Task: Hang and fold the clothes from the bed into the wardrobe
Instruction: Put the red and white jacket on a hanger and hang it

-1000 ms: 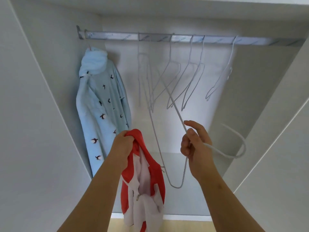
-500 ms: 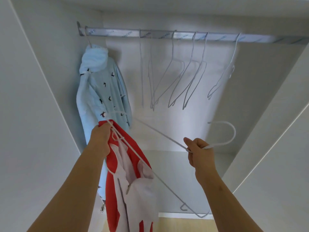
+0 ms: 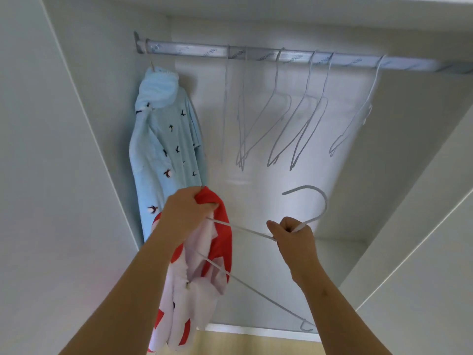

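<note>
Both your forearms reach up into the white wardrobe. Your left grip is fisted round a bunched fold of the red-and-white garment. The soft cloth hangs limp, partly behind your forearm. Your right grip is curled tight on the neck of a thin white wire hanger, hook arching upward. One shoulder runs to your left knuckles, its tip lost in the cloth. Above, a flat metal rail carries a pale blue bird-print garment at far left and empty wire hangers, overlapping and hard to count.
</note>
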Motion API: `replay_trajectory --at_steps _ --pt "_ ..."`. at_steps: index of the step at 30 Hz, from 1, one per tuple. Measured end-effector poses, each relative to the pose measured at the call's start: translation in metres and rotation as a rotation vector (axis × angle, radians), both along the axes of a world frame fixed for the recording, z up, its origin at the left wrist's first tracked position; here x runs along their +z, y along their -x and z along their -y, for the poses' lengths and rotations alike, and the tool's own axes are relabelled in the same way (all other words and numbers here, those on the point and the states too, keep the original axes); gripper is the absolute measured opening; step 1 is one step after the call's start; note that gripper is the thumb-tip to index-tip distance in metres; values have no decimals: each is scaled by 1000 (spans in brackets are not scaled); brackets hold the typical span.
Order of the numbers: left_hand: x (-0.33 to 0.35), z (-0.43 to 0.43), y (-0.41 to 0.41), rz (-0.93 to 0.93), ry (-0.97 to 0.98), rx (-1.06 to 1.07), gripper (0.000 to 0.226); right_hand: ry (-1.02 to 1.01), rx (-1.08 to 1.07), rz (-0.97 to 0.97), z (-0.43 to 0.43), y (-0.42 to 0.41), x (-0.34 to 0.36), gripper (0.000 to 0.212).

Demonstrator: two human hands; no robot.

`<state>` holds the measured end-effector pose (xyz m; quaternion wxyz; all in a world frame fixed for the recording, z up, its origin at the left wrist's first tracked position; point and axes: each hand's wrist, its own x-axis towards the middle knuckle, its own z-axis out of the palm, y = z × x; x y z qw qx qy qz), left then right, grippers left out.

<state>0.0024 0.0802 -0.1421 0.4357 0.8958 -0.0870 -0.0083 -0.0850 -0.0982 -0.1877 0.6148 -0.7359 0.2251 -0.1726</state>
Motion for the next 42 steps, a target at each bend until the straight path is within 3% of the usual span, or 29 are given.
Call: replay_trajectory --at_steps 5,7,10,12,14,16,19,22,26,30,34,38,40,42 --pt "0 11 21 -139 198 -265 19 -201 34 14 -23 -7 -2 42" --pt "2 8 23 -90 183 -374 15 -307 20 49 -26 -7 -3 40" --pt "0 5 23 331 -210 -429 14 -318 7 87 -26 -10 3 39" --pt "-5 5 22 543 -526 -383 33 -260 13 97 -26 -11 7 41" --pt "-10 5 18 531 -683 -399 45 -202 32 103 -25 -11 10 46" --pt "-15 7 17 504 -706 -438 50 -152 41 94 -26 -10 11 49" --pt "-19 13 20 466 -647 -408 51 -72 36 78 -27 -7 15 39" --pt "-20 16 22 398 -460 -299 48 60 -25 162 -28 -4 24 29" --pt "-14 15 18 353 -268 -128 39 343 -149 302 -26 -1 30 11" --pt "-7 8 18 374 -141 40 44 449 -364 378 -12 0 26 7" --pt "8 3 25 456 -53 166 59 227 -407 284 -3 0 15 21" --pt "28 1 32 522 0 172 57 74 -410 117 -10 -3 -7 25" --pt "36 2 34 545 -5 157 59 53 -297 -10 -21 -6 -17 31" --pt "41 3 37 551 -27 148 59 1 -76 -144 -30 -10 -23 21"
